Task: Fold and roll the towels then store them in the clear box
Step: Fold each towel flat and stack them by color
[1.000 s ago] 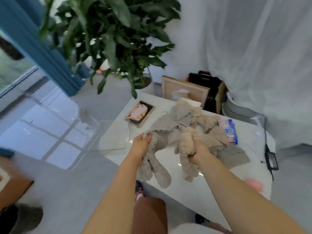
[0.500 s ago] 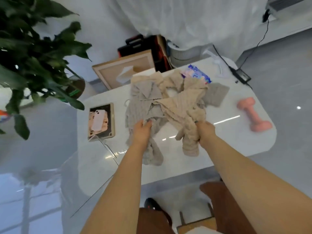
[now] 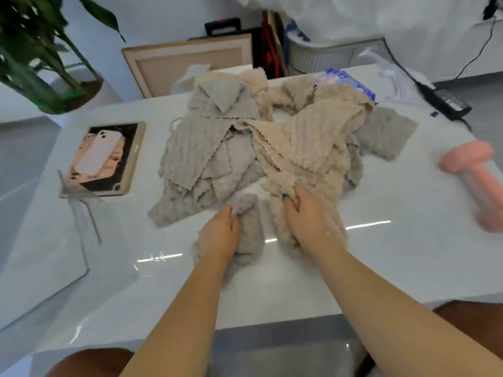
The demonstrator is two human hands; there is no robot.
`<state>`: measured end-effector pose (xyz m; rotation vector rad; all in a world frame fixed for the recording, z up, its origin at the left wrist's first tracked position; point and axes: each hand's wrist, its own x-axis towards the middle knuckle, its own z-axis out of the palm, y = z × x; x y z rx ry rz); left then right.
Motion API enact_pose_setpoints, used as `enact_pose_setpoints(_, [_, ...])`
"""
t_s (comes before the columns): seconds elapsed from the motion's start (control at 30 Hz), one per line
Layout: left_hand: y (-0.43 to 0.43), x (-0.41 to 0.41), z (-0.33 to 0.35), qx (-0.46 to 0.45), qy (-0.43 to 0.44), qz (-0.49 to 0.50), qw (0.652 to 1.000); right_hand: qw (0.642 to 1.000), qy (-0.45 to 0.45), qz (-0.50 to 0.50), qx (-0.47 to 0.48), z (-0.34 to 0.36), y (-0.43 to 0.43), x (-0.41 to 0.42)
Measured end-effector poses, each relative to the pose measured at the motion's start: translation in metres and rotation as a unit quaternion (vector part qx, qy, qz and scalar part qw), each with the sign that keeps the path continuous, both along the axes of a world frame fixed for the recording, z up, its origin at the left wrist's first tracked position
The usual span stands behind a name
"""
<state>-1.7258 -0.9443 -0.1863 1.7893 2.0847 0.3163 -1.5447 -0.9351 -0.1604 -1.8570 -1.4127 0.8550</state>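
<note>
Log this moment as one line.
left grip: holds grey towel | right grip: holds beige towel | pile: unfolded, on table behind both

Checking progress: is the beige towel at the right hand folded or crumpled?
Crumpled: the beige towel lies bunched and wrinkled, right hand gripping its near end.

Grey and beige towels (image 3: pixel 245 148), ribbed and scallop-edged, are heaped crumpled at the middle of the table (image 3: pixel 353 268). At the heap's near edge a bunched grey towel (image 3: pixel 251 229) and a bunched beige towel (image 3: pixel 276 213) are laid side by side. The clear box (image 3: pixel 81 210) is set at the table's left edge.
</note>
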Motion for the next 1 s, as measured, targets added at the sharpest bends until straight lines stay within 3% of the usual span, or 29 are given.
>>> enact_pose_setpoints(0.1, [-0.004,0.004,-0.035,0.067,0.060,-0.001,0.996,0.991,-0.107,0.013,0.076,-0.047,0.004,-0.002])
enact_pose_setpoints(0.23, [-0.012,0.003,-0.044,0.191,0.008,0.007,0.981,0.952,-0.269,0.006,0.149,-0.072,0.009,-0.019])
enact_pose_setpoints(0.43, [-0.019,0.000,-0.049,0.223,0.000,0.000,0.975,0.931,-0.294,0.052,0.212,-0.078,0.001,-0.021])
enact_pose_setpoints(0.6, [-0.027,0.000,-0.048,0.201,0.022,-0.072,0.977,0.903,-0.347,0.104,0.232,-0.083,-0.015,-0.011])
enact_pose_setpoints(0.67, [-0.033,-0.002,-0.047,0.184,0.018,-0.113,0.976,0.908,-0.348,0.117,0.203,-0.076,-0.024,-0.006])
enact_pose_setpoints(0.77, [-0.045,-0.005,-0.045,0.126,-0.011,-0.143,0.982,0.914,-0.386,0.088,0.084,-0.066,-0.035,0.008])
enact_pose_setpoints(0.9, [-0.061,-0.006,-0.023,0.038,-0.165,-0.172,0.970,0.912,-0.408,0.003,-0.035,-0.045,-0.041,0.036])
enact_pose_setpoints(0.93, [-0.066,-0.006,-0.015,0.047,-0.182,-0.179,0.966,0.911,-0.410,0.017,-0.047,-0.038,-0.041,0.039])
enact_pose_setpoints(1.0, [-0.071,-0.008,0.000,0.088,-0.163,-0.195,0.963,0.928,-0.345,0.136,-0.036,-0.020,-0.042,0.032])
